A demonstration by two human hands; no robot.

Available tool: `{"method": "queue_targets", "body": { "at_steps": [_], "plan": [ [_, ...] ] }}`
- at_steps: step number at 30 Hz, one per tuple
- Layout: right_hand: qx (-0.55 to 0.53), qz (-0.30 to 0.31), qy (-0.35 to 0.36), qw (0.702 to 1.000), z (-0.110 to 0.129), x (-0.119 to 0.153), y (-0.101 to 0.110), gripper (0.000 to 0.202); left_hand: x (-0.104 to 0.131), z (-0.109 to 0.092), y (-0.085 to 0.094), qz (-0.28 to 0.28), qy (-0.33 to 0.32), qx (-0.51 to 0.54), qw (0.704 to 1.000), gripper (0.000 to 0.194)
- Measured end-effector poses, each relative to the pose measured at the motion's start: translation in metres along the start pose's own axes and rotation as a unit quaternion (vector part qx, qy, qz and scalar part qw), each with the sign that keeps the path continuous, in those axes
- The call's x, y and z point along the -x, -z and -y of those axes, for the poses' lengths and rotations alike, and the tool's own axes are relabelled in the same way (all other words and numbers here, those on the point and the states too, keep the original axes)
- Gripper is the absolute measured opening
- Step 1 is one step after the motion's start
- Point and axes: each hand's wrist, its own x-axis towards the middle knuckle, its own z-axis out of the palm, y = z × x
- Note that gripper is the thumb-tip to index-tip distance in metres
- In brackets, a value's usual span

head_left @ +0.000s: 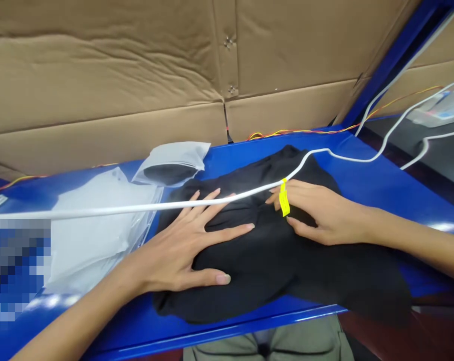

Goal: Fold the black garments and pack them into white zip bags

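A black cloth garment lies spread and wrinkled on the blue table, its right part reaching over the front edge. Its exact kind I cannot tell. My left hand rests flat on its left side with the fingers spread. Over the upper right of the cloth is my right hand, fingers loosely bent and the thumb held apart from them. A white cable crosses above the cloth, passing in front of both hands' fingers. From it hangs a yellow tag, which partly hides the right fingertips.
White translucent plastic bags lie at the left. Behind them sits another bag with something black inside. A cardboard wall rises along the back of the blue table. Twisted red and yellow wires run along its base.
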Motion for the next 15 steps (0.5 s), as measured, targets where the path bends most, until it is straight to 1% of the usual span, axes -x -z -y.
{"method": "queue_targets", "body": {
  "at_steps": [4,6,7,9,11,12,13,15],
  "plan": [
    [0.045,0.017,0.010,0.999,0.000,-0.020,-0.009,0.030,-0.001,0.000,-0.001,-0.001,0.000,0.000,1.000,0.071],
    [0.062,-0.001,0.030,0.998,-0.002,-0.025,-0.016,0.036,-0.001,0.000,-0.003,-0.022,0.000,0.003,1.000,0.071],
    [0.068,-0.012,0.037,0.997,-0.002,-0.025,-0.019,0.040,-0.001,0.000,-0.004,-0.045,0.003,0.005,0.999,0.070],
    [0.077,-0.028,0.040,0.996,-0.004,-0.022,-0.022,0.048,-0.002,0.002,-0.007,-0.127,0.021,0.004,0.992,0.065],
    [0.078,-0.020,0.032,0.996,-0.004,-0.016,-0.022,0.053,-0.004,0.006,-0.009,-0.222,0.073,-0.017,0.972,0.057],
    [0.077,-0.010,0.030,0.997,-0.004,-0.014,-0.022,0.053,-0.005,0.009,-0.009,-0.257,0.110,-0.032,0.960,0.054],
    [0.077,-0.004,0.030,0.997,-0.005,-0.013,-0.021,0.054,-0.005,0.014,-0.010,-0.276,0.144,-0.041,0.949,0.054],
    [0.075,0.010,0.036,0.996,-0.005,-0.012,-0.019,0.052,-0.007,0.027,-0.011,-0.282,0.217,-0.054,0.933,0.058]
  ]
}}
